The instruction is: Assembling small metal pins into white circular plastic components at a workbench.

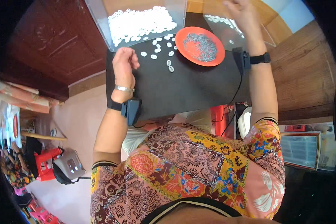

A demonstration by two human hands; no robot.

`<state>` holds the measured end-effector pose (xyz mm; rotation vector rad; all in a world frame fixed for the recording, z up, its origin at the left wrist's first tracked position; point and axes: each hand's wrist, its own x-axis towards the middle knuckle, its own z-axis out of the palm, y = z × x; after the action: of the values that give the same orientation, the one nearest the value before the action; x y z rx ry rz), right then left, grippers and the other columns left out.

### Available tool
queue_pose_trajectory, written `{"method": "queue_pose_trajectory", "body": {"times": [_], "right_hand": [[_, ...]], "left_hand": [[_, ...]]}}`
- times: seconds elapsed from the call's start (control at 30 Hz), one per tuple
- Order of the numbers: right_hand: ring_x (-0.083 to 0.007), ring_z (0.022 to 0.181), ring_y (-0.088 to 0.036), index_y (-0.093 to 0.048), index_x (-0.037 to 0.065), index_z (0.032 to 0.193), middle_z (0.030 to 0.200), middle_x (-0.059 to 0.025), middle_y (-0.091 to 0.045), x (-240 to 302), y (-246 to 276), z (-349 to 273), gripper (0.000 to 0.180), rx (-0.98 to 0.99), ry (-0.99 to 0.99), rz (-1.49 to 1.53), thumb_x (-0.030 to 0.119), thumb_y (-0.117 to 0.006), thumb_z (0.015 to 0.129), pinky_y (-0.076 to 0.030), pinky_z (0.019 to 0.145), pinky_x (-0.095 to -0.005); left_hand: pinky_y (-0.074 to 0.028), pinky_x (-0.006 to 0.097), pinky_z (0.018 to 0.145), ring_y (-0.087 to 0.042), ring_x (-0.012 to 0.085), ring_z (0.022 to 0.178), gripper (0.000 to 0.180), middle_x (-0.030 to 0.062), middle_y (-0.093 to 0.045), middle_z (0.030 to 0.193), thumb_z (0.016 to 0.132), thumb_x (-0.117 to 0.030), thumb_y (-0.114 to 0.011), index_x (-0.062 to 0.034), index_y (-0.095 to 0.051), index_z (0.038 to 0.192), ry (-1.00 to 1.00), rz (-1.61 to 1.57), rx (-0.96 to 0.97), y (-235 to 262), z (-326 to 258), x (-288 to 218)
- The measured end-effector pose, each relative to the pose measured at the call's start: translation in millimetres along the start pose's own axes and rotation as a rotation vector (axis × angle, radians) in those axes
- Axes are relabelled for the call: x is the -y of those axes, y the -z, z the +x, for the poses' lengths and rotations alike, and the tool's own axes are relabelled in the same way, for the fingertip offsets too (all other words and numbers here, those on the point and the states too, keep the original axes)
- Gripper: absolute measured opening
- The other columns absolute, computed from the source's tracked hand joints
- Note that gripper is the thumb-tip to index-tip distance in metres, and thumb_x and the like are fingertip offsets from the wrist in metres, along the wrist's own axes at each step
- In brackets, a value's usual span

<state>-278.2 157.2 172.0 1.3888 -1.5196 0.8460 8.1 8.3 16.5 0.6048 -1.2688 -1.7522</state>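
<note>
head view: left hand (124, 64) curled beside scattered white pieces (161, 47) on black table (186, 89).

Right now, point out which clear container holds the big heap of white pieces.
The clear container ahead of the left hand is heaped with white pieces. The clear container under the right hand holds only a few.

the near half of the black table (190, 93) is left bare for passage. farther back, the way is blocked by scattered white pieces (161, 46), the orange plate (200, 46) and two clear bins (143, 20).
</note>
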Motion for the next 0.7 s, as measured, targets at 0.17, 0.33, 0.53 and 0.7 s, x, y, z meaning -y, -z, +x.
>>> {"method": "queue_pose_trajectory", "body": {"times": [0.17, 0.33, 0.53, 0.7], "right_hand": [[-0.0238, 0.07, -0.061, -0.066, 0.005, 0.091, 0.079, -0.0106, -0.066, 64.7, -75.9, -34.0, 0.021, 0.749, -0.177, 0.374, 0.02, -0.062, 0.078, -0.048, 0.065, -0.033], [-0.0242, 0.07, -0.062, -0.068, 0.008, 0.083, 0.074, -0.0112, -0.066, 106.7, -139.2, -52.8, 0.019, 1.157, -0.118, 0.201, 0.025, -0.064, 0.074, -0.048, 0.064, -0.0356], [-0.0309, 0.075, -0.063, -0.068, 0.007, 0.079, 0.077, -0.0142, -0.066, 116.4, -157.9, -71.1, 0.019, 1.213, -0.11, -0.006, 0.024, -0.064, 0.072, -0.049, 0.068, -0.0394], [-0.0346, 0.078, -0.063, -0.066, 0.0, 0.082, 0.083, -0.0188, -0.065, 124.3, -155.1, -71.4, 0.023, 1.163, -0.084, -0.067, 0.022, -0.061, 0.076, -0.049, 0.07, -0.0401]], "left_hand": [[-0.033, 0.021, 0.041, -0.046, 0.0094, 0.043, 0.014, 0.0008, -0.052, 0.057, 0.088, -0.011, -0.047, -0.0072, -0.053, 0.076, 0.019, -0.025, -0.049, -0.4, 3.3, 0.6], [-0.035, 0.022, 0.044, -0.046, 0.01, 0.047, 0.015, 0.001, -0.052, 0.06, 0.089, -0.015, -0.045, -0.0074, -0.052, 0.078, 0.036, 0.045, -0.073, 3.3, 3.1, 2.2], [-0.034, 0.021, 0.044, -0.046, 0.0089, 0.046, 0.017, -0.0001, -0.051, 0.058, 0.089, -0.015, -0.045, -0.0077, -0.052, 0.076, 0.063, 0.078, -0.035, -5.0, 1.3, -4.5], [-0.033, 0.02, 0.044, -0.046, 0.0077, 0.046, 0.017, -0.0011, -0.052, 0.058, 0.089, -0.016, -0.046, -0.0086, -0.054, 0.076, 0.065, 0.092, -0.004, -4.9, 0.7, 0.9]]}}
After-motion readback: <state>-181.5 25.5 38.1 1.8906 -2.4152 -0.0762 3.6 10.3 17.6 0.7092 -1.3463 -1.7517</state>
